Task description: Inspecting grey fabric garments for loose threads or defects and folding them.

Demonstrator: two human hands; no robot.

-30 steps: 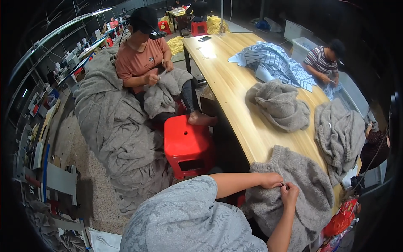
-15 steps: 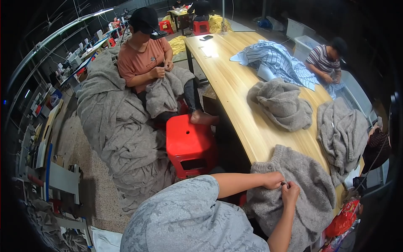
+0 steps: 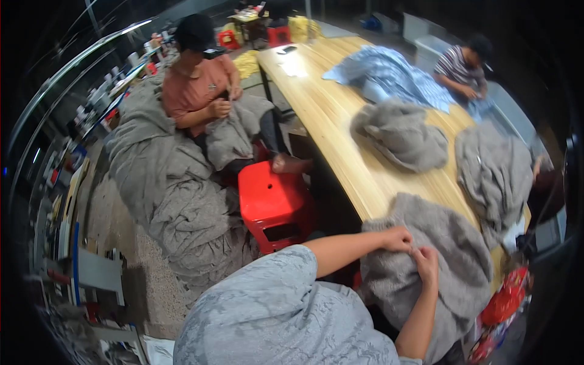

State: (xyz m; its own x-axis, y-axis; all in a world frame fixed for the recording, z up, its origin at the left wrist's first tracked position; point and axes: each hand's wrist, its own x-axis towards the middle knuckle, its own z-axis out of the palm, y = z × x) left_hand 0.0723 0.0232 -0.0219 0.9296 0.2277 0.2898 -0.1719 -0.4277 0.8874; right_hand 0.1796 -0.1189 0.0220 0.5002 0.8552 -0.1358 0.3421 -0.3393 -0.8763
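Note:
A fuzzy grey knit sweater (image 3: 453,249) lies over the near edge of the table and hangs down in front of me. My left hand (image 3: 398,239) is closed in a pinch above it, fingertips pointing right. Just below and to the right, my right hand (image 3: 427,261) is closed too, its thumb and fingers meeting the left fingertips. Both seem to grip a bit of the sweater between them; motion blur hides the exact spot and any small part there.
More grey knits (image 3: 404,135) lie on the wooden table (image 3: 322,115), beside striped blue cloth (image 3: 395,76). A red stool (image 3: 271,191) stands left of the table. One co-worker (image 3: 198,91) handles a grey knit by a large grey pile (image 3: 164,182); another (image 3: 465,70) sits across the table.
My hands have shifted slightly upward in the picture, still close together at the sweater. A small dark thing seen between the fingertips earlier no longer shows. The whole view has moved a little.

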